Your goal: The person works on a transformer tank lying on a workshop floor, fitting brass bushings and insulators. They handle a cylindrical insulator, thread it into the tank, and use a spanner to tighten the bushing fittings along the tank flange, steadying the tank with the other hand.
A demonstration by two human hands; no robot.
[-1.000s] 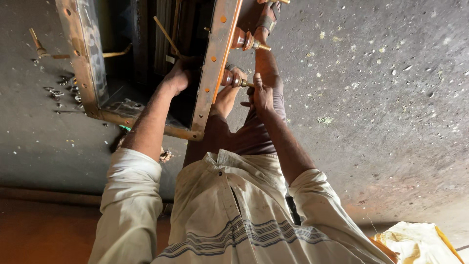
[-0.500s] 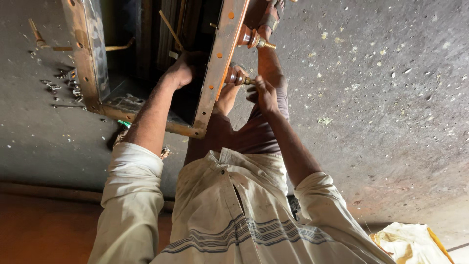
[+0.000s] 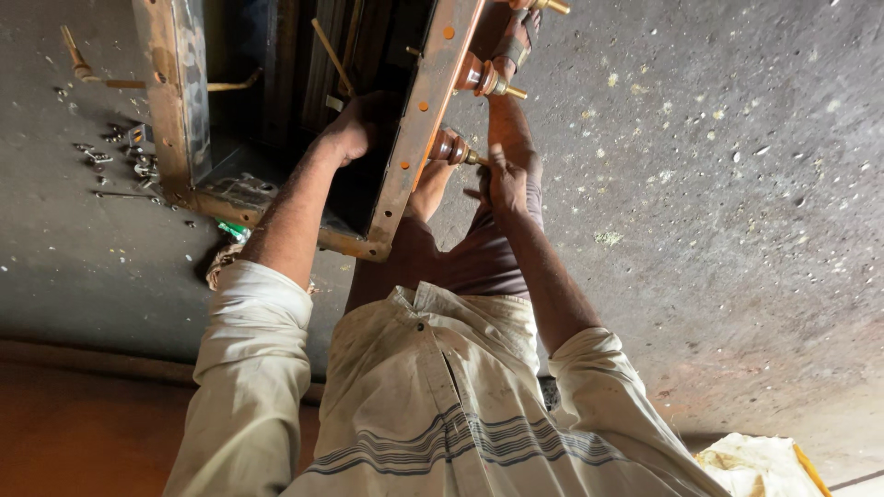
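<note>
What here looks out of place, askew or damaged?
Loose screws and small metal bits lie scattered on the grey floor left of the rusty metal box. A bent brass rod pokes out of its side. The box's frame is rusted and stained.

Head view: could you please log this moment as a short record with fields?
Left hand: reaching inside the open metal box, against its orange-brown frame rail.
Right hand: fingers at the threaded end of the lower brown bushing on the rail.
Upper bushing: untouched, same rail.
Loose bolts: scattered on the concrete floor beside the box.
Yellow cloth: bottom corner.
</note>
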